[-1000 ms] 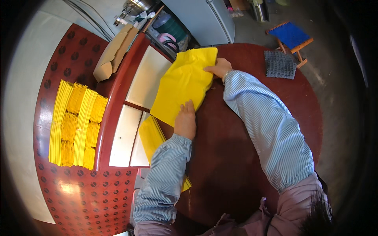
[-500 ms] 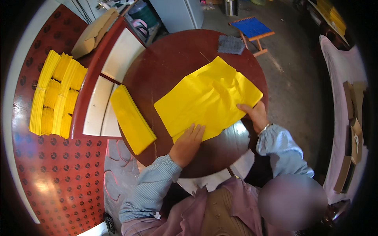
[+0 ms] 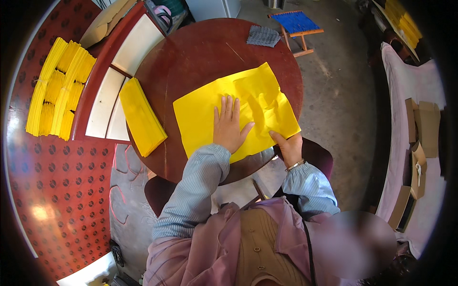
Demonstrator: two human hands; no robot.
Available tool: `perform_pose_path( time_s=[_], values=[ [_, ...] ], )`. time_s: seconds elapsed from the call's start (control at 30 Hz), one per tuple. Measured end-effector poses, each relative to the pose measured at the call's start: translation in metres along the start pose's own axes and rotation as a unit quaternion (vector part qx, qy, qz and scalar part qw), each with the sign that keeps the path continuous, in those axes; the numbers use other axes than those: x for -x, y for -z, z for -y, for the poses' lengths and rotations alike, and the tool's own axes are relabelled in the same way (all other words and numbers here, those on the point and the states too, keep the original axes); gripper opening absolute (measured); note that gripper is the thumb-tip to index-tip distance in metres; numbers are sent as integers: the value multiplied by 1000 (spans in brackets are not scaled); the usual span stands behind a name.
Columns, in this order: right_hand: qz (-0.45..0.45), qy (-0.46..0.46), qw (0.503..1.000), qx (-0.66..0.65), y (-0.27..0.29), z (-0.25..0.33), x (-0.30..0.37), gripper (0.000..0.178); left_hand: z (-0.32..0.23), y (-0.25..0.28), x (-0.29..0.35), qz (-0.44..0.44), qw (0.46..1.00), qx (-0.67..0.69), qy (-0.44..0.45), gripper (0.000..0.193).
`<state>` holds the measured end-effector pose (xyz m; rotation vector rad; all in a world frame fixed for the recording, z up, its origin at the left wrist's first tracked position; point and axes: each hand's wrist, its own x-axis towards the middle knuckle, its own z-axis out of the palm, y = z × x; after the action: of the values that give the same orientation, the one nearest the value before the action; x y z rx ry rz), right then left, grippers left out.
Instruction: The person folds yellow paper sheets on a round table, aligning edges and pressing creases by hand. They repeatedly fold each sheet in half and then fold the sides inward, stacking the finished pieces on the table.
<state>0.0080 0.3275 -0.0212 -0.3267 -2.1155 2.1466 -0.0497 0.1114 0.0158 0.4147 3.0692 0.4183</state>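
Pressing the creased yellow sheet [image 3: 261, 106] against the round dark-red desk [image 3: 205, 50], we lay our left hand [image 3: 229, 131] flat, grip released, apparently for steadiness; our right hand [image 3: 290, 147] grasps its near right edge, seemingly to prevent slipping.

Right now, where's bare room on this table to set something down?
Bare: far side of the round table, beyond the yellow sheet, left of the gray mat; a narrower strip between sheet and folded yellow stack. Crowded: middle and near right, under sheet, left hand and right hand.
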Motion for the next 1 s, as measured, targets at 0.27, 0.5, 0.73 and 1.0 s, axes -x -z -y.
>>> perform_pose_path(
  time_s=[0.27,0.5,0.73,1.0],
  values=[
    [-68,-48,996,22,23,37,4,59,1,-14,6,-48,997,-45,-33,83],
    [184,341,839,383,-78,80,-30,54,-2,-4,2,5,997,-66,-44,88],
    [246,231,700,630,-61,48,-96,62,-2,-8,3,-27,998,-54,-16,92],
    [235,267,698,622,-59,42,-97,64,62,6,61,-123,991,33,40,101]
  ],
)
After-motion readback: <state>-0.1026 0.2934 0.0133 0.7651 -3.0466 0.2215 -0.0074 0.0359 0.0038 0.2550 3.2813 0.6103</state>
